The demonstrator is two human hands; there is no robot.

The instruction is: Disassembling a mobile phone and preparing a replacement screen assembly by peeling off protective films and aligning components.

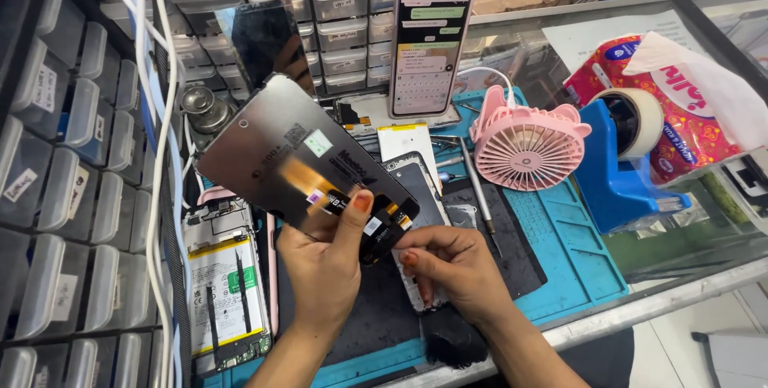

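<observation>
Above blue mat (pixel 576 252), left fingers (pixel 362 202) pinch screen panel (pixel 280 148).

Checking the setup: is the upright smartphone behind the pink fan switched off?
No, the upright smartphone has a lit screen showing a chat and keyboard, behind the pink fan.

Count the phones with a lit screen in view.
1. The lit phone stands upright against the drawer cabinets at the back of the bench. The opened phone lying left of the left hand shows only its battery.
</observation>
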